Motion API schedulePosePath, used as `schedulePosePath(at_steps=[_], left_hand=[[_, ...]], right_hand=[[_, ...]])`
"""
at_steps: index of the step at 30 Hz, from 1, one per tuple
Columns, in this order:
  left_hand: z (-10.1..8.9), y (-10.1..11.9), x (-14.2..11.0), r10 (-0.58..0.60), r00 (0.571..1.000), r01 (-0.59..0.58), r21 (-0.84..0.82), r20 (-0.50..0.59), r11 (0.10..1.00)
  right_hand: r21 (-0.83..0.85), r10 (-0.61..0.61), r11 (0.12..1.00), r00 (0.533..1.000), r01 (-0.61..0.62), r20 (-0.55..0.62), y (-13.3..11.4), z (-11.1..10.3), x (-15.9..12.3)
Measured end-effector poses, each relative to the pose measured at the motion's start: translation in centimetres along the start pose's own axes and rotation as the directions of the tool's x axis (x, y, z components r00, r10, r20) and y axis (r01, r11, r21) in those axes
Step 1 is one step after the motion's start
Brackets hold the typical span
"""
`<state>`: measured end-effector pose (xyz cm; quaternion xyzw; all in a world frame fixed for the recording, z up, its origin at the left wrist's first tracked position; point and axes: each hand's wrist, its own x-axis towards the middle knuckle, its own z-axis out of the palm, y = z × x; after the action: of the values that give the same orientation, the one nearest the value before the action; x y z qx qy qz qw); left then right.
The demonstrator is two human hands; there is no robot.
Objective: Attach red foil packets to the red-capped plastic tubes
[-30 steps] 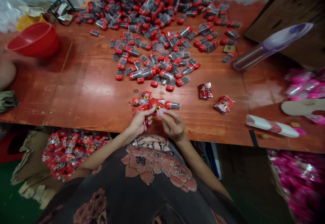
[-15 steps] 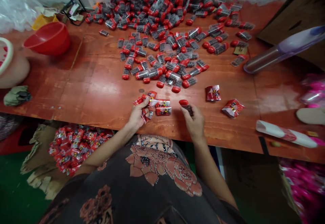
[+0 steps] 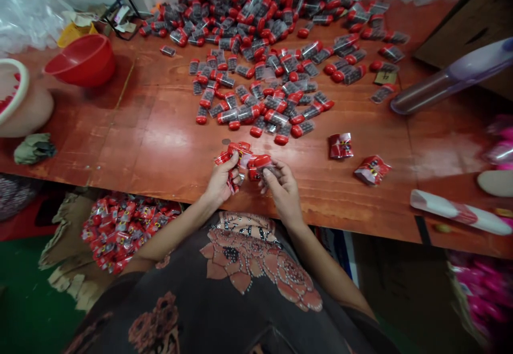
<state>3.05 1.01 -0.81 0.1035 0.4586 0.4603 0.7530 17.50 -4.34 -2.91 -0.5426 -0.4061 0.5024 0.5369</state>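
"Entry one: left hand [image 3: 219, 184]. Status?"

"Closing around a bunch of red foil packets [image 3: 234, 156]. The grip is shut, with one packet hanging down below the fingers."

"Entry two: right hand [image 3: 282, 192]?"

"Gripping a clear tube with a red cap [image 3: 260, 162] between thumb and fingers. The grip is closed, dark contents are showing through the plastic, and the tube is pressing against the packets."

"Location of those pieces?"

"The two hands are holding them together, just above the front edge of the wooden surface [image 3: 160, 148]."

"Remaining stock on the surface?"

"A large heap of capped tubes [image 3: 256, 84] is spreading across the far side, well apart from the hands. Two loose red packets [image 3: 341, 146] are lying to the right of them. A red plastic bowl [image 3: 82, 62] is sitting at the far left."

"Below the edge?"

"More red packets [image 3: 128, 231] are piling up on flattened cardboard [image 3: 66, 252], beside the left arm [image 3: 176, 236]."
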Motion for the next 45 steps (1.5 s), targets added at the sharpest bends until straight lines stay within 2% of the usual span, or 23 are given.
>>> schedulePosePath(at_steps=[5, 11, 15, 19, 22, 26, 33, 38, 41, 45], left_hand=[[0.2, -0.2, 0.0, 0.033, 0.998, -0.034, -0.014, -0.054, 0.999], [0.3, -0.3, -0.5, -0.021, 0.997, 0.025, 0.064, -0.071, 0.998], [0.5, -0.3, -0.9, 0.029, 0.998, -0.024, 0.085, -0.061, 0.996], [0.7, -0.3, -0.9, 0.095, 0.994, -0.09, 0.082, -0.052, 0.993], [0.6, -0.4, -0.9, 0.124, 0.991, -0.119, 0.095, -0.044, 0.988], [0.6, -0.3, -1.0, 0.146, 0.988, -0.138, 0.142, -0.045, 0.98], [0.3, -0.4, -1.2, 0.232, 0.97, -0.24, 0.156, 0.066, 0.958], [0.3, -0.5, -1.3, 0.242, 0.968, -0.249, 0.174, 0.064, 0.953], [0.3, -0.2, -1.5, 0.234, 0.97, -0.243, 0.212, 0.07, 0.946], [0.4, 0.0, -1.8, 0.318, 0.944, -0.329, 0.338, 0.088, 0.882]], right_hand=[[-0.046, -0.051, 0.998, 0.998, 0.052, 0.036, -0.1, 0.3, -0.6], [-0.003, -0.055, 0.998, 0.998, 0.055, -0.004, -0.5, 0.8, -0.9], [-0.055, -0.094, 0.994, 0.996, 0.094, 0.013, -0.5, 1.0, -0.9], [-0.065, -0.119, 0.991, 0.992, 0.117, -0.035, -0.5, 0.9, -0.9], [-0.055, -0.103, 0.993, 0.994, 0.1, -0.042, -0.6, 0.9, -1.0], [-0.054, -0.084, 0.995, 0.996, 0.086, 0.033, -0.6, 1.0, -1.1], [0.044, -0.018, 0.999, 0.999, 0.016, 0.029, -0.4, 1.1, -1.1], [0.003, -0.03, 1.0, 0.996, 0.03, 0.087, 0.0, 0.9, -1.1], [-0.029, -0.069, 0.997, 0.996, 0.07, 0.052, 0.4, 0.8, -1.2], [-0.17, -0.191, 0.968, 0.981, 0.186, -0.017, 0.8, 0.9, -1.5]])
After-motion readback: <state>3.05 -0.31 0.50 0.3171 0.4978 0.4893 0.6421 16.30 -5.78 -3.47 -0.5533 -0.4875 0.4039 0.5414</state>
